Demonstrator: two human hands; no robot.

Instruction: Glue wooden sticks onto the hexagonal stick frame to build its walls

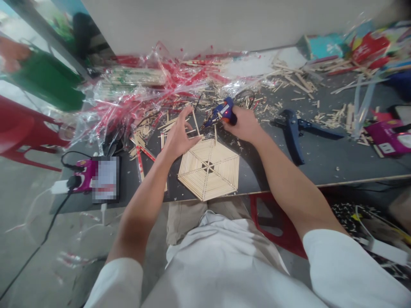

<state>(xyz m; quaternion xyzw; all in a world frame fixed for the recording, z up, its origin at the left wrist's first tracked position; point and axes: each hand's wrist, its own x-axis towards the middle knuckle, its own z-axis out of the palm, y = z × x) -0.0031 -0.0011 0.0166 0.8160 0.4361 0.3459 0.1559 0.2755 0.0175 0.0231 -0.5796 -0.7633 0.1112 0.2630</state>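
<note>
Between the thumb and forefinger of my left hand [177,137] is a short thin wooden stick [195,123], held end to end. My right hand [243,124] is wrapped round a blue hot glue gun [227,109], whose nozzle points left toward the stick. Below both hands, at the table's front edge, lies a flat hexagonal panel [224,167] made of pale sticks laid in rings, with spokes and a small dark gap at its centre. Another stick [215,133] juts up from the panel's far edge.
Red and clear plastic wrappers [180,79] and loose stick scraps spread across the back of the dark table [257,179]. Blue cutters [293,130] lie to the right. On the left are a phone [106,179] and a purple power strip [84,175]; another purple strip [390,136] sits far right.
</note>
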